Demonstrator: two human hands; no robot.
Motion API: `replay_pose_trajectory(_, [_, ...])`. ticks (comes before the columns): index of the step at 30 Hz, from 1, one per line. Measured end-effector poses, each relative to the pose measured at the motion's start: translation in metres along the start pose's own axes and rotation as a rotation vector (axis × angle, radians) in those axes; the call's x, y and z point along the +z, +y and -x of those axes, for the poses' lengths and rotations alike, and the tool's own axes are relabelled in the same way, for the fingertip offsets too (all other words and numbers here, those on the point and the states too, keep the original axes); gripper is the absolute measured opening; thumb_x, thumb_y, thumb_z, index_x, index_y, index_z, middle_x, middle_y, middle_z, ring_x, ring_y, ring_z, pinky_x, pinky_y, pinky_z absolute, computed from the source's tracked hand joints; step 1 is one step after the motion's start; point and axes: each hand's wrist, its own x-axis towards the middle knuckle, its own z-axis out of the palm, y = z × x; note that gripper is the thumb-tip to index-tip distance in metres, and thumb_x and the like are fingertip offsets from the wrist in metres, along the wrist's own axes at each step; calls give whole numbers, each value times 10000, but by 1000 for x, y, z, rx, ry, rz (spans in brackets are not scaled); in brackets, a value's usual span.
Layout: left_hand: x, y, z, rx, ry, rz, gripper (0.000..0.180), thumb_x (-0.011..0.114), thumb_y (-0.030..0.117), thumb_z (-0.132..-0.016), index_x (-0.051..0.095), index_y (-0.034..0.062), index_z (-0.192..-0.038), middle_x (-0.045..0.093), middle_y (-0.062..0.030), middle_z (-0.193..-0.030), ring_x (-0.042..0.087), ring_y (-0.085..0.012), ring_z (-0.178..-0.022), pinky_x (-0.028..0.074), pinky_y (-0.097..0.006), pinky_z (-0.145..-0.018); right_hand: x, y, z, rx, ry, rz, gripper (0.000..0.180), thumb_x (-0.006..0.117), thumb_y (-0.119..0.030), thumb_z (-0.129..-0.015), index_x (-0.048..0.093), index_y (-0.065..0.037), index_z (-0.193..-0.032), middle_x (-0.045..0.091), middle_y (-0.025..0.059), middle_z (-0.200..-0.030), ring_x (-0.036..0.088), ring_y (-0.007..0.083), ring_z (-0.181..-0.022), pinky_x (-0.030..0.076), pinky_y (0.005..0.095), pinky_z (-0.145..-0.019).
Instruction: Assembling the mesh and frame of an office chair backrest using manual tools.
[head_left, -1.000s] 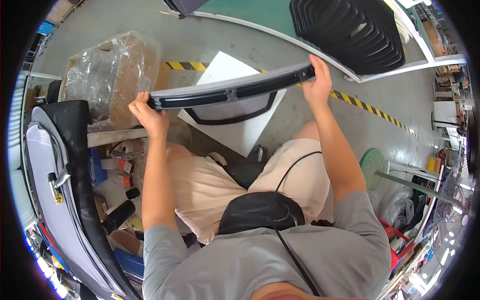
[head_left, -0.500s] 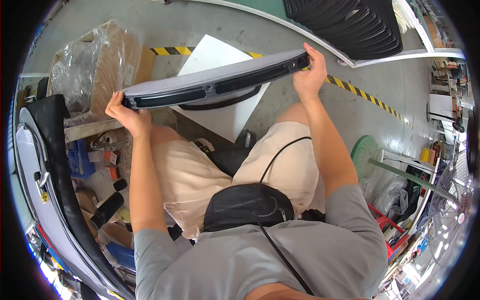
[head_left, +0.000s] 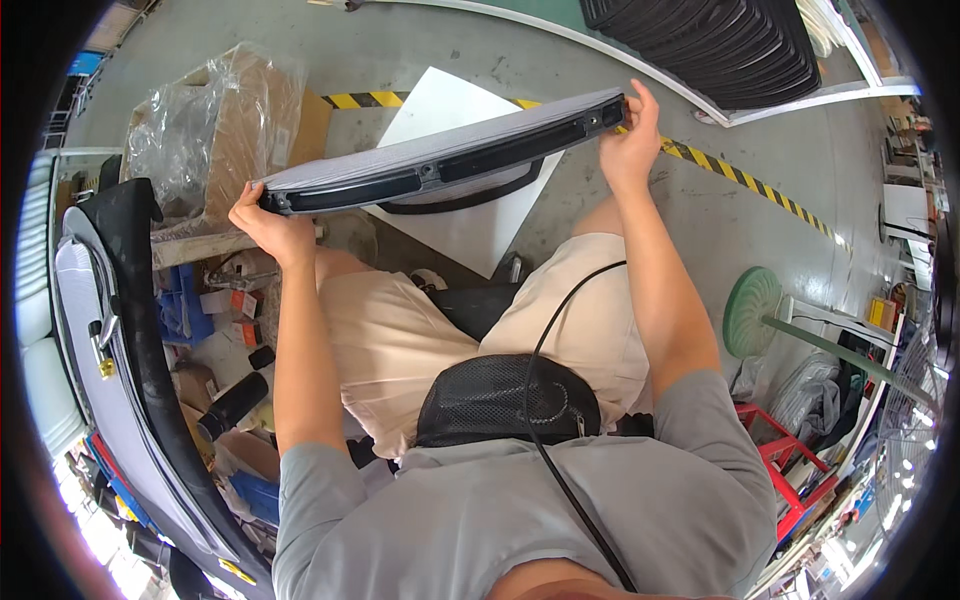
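A long, slightly curved panel point(head_left: 350, 192) with a grey fabric face and a black plastic frame spans the space between my hands, edge toward me and tilted up to the right. The fingers of my left hand point(head_left: 276, 228) grip its left end. At the higher right end, my right hand point(head_left: 630, 155) holds the corner with its thumb, its forefinger raised past the edge. A thin black curved bar shows under the panel, and I cannot tell whether it is part of it. Behind lies a white sheet point(head_left: 440, 110) on the floor.
At left, a cardboard box point(head_left: 310, 135) is draped in clear plastic. Grey and black padded pieces point(head_left: 135, 400) lean nearby. Stacked black frames point(head_left: 720, 50) stand far right on a white-edged table. A green round base point(head_left: 750, 312) and a red step stool point(head_left: 785, 465) are at right.
The whole view has slid slightly to the right. The panel stays raised between my hands, while my fingers have shifted at its ends and my right forefinger stands more upright.
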Motion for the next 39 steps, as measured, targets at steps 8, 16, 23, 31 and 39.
replay_pose_trajectory(8, [-18,1,17,-1,-10,-35,562,555,-142,-653,525,12,-1193,528,-189,-1217,484,-399,-1208,398,-475,-1060,-10,7,13,-196,84,156,418,761,36,-722,651,-64,-1113,724,133,-1020,711,317,-933,543,377,-858])
replay_pose_trajectory(16, [-20,7,13,-44,11,-58,586,608,-94,-664,586,58,-1231,529,-160,-1261,538,-379,-1178,435,-448,-1036,-16,9,11,-153,11,134,344,753,-9,-740,661,-49,-1069,727,160,-979,715,354,-924,540,391,-848])
replay_pose_trajectory(23, [-26,10,20,-138,-78,-90,538,613,-48,-725,569,47,-1253,522,-166,-1228,540,-392,-1151,438,-456,-1023,-15,-2,14,-333,105,274,338,731,60,-725,645,-45,-1034,688,114,-942,679,324,-896,535,384,-812])
replay_pose_trajectory(31, [-36,-5,21,-16,-63,-130,540,677,50,-731,552,10,-1255,510,-188,-1171,525,-390,-1091,430,-448,-967,-21,5,6,-398,10,157,282,763,-9,-706,639,-31,-958,661,129,-890,665,361,-867,529,406,-758])
replay_pose_trajectory(39, [-29,5,18,-56,-110,-39,560,687,-14,-731,537,16,-1270,565,-188,-1235,550,-393,-1196,431,-456,-1042,-15,10,12,-321,81,240,379,744,-5,-715,682,-67,-1083,684,128,-946,673,366,-877,539,400,-780])
